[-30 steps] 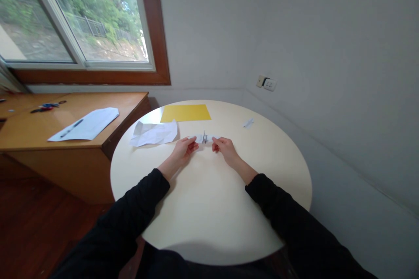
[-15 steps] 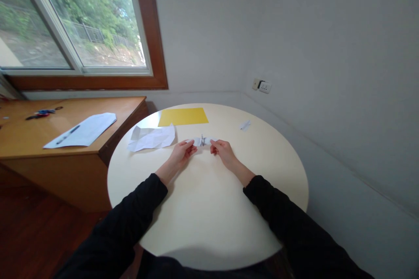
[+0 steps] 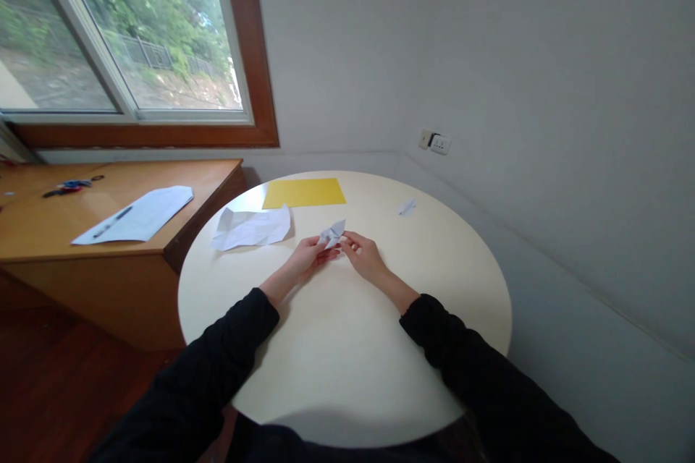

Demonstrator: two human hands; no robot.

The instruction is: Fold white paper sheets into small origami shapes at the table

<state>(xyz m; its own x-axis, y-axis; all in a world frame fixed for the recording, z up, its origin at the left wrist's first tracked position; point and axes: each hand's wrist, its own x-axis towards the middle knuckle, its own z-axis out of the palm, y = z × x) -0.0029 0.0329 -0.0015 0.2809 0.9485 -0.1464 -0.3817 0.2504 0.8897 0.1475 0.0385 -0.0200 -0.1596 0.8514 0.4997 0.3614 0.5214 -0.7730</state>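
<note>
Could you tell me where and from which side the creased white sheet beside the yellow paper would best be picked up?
Probably by its near right corner, coming from the right: the creased white sheet lies mostly flat on the round table, but its creases seem to lift that edge slightly, and it lies nearest the left hand. The yellow paper lies apart behind it.

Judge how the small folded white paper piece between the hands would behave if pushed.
The small folded white paper piece looks very light, so it would probably slide or flip easily. Its creases likely stiffen it somewhat, yet both hands' fingertip pinch suggests it crushes readily.
</note>
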